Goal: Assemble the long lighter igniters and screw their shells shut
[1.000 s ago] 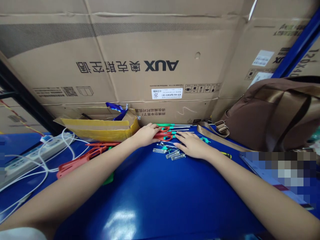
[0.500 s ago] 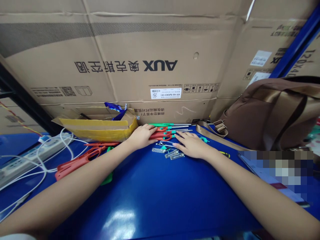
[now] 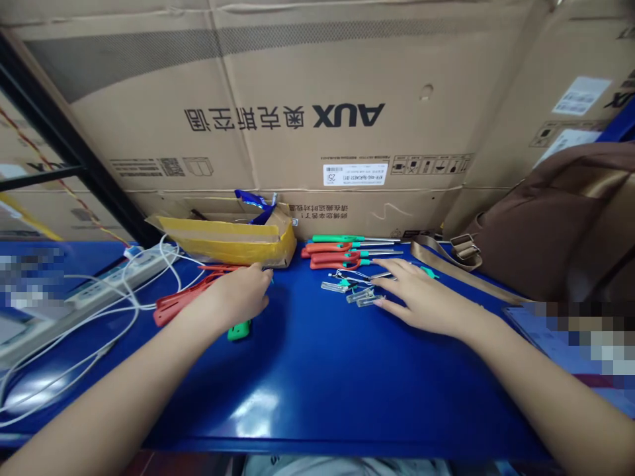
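Note:
My left hand (image 3: 241, 294) is over the red plastic handle shells (image 3: 181, 301) and a green handle shell (image 3: 239, 330). Its fingers are curled in, with a small dark and teal bit showing at the fingertips; what they hold is mostly hidden. My right hand (image 3: 426, 297) lies palm down, fingers apart, over the small clear plastic parts (image 3: 358, 296) and a metal rod. Just behind them, long-nosed lighters with red handles (image 3: 335, 261) and a green-handled lighter (image 3: 337, 238) lie side by side, metal tubes pointing right.
A yellow-taped carton (image 3: 223, 239) holding a blue wrapper stands at the back left. White cables and a power strip (image 3: 99, 291) run along the left. To the right are a brown bag (image 3: 540, 225) with its strap and a pixelated flat item. Large cardboard boxes (image 3: 278, 73) form the back.
My left hand has left the red lighters and moved left and nearer, onto the loose handle shells. My right hand stays by the clear parts. The view has shifted.

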A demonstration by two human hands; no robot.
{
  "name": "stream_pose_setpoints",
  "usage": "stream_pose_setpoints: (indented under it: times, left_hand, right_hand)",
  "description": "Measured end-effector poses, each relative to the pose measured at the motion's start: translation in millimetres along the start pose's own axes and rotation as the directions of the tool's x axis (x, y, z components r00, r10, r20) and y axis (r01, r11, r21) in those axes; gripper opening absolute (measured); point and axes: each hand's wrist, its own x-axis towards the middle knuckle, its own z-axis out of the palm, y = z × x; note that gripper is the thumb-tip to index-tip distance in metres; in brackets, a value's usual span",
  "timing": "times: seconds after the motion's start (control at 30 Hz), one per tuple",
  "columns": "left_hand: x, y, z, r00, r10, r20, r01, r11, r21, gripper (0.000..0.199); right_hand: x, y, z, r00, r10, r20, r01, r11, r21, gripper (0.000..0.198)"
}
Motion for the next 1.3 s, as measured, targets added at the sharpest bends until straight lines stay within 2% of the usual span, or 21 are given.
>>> stream_pose_setpoints:
  times: [0.13,0.27,0.37,0.47,0.53,0.6,0.63,0.7,0.77,0.8,0.83,0.9,1.0,1.17,1.3]
  left_hand:
    - [-3.1,9.2,15.9,0.975,-0.197,0.102,0.187,0.977,0.104,0.046]
    - [3.5,9.0,18.3,0.957,-0.253,0.141,0.238,0.965,0.113,0.053]
    - [0.1,5.7,11.7,0.958,-0.218,0.189,0.206,0.975,0.08,0.065]
    - [-11.4,3.2,1.4,0.949,-0.141,0.283,0.144,0.99,0.011,0.079]
    - [-20.0,3.8,-5.4,0.939,-0.056,0.34,0.076,0.996,-0.045,0.083]
    - [-26.4,8.6,-10.2,0.921,0.044,0.388,-0.004,0.995,-0.102,0.079]
    - [-28.3,13.1,-11.1,0.91,0.134,0.392,-0.077,0.984,-0.158,0.074]
    - [-28.7,26.9,-8.3,0.882,0.352,0.315,-0.251,0.914,-0.317,0.06]
    - [-25.2,45.5,1.9,0.826,0.541,0.155,-0.402,0.76,-0.51,0.053]
    - [-22.6,55.5,9.4,0.809,0.584,0.066,-0.448,0.685,-0.574,0.056]
    - [-19.8,65.1,17.8,0.811,0.585,-0.017,-0.472,0.637,-0.609,0.055]
    - [-15.0,80.8,34.5,0.834,0.531,-0.151,-0.499,0.608,-0.617,0.056]
    - [-11.6,90.7,49.3,0.829,0.506,-0.241,-0.535,0.589,-0.606,0.056]
    - [-9.1,79.5,46.4,0.851,0.471,-0.234,-0.515,0.656,-0.552,0.057]
    - [-4.6,70.4,44.6,0.831,0.518,-0.203,-0.534,0.64,-0.553,0.031]
  right_hand:
    - [0.6,-5.4,2.3,0.994,-0.085,-0.068,0.086,0.996,0.015,0.035]
    - [3.1,-6.5,0.8,0.982,-0.153,-0.113,0.158,0.987,0.035,0.032]
    - [2.6,-5.4,-1.4,0.98,-0.155,-0.124,0.162,0.985,0.054,0.032]
    - [2.1,-5.0,-3.9,0.979,-0.142,-0.145,0.155,0.985,0.081,0.031]
    - [2.3,-6.7,-5.2,0.98,-0.135,-0.147,0.151,0.983,0.103,0.03]
    - [2.6,-10.4,-5.6,0.981,-0.136,-0.138,0.153,0.981,0.117,0.03]
    - [2.7,-13.0,-5.4,0.981,-0.143,-0.133,0.16,0.98,0.122,0.03]
    - [2.5,-19.3,-4.8,0.976,-0.179,-0.122,0.196,0.971,0.136,0.03]
    - [1.8,-26.1,-4.6,0.969,-0.226,-0.104,0.241,0.956,0.169,0.032]
    - [1.3,-29.3,-4.7,0.967,-0.242,-0.084,0.254,0.947,0.196,0.034]
    - [0.9,-32.2,-5.1,0.965,-0.255,-0.06,0.262,0.938,0.226,0.038]
    - [0.0,-36.3,-5.9,0.962,-0.274,0.002,0.263,0.924,0.278,0.046]
    - [-0.5,-37.4,-5.9,0.953,-0.291,0.089,0.252,0.918,0.305,0.048]
    - [-0.9,-31.1,-2.7,0.951,-0.256,0.173,0.189,0.925,0.33,0.036]
    - [-0.9,-27.1,-1.7,0.951,-0.228,0.208,0.153,0.934,0.322,0.03]
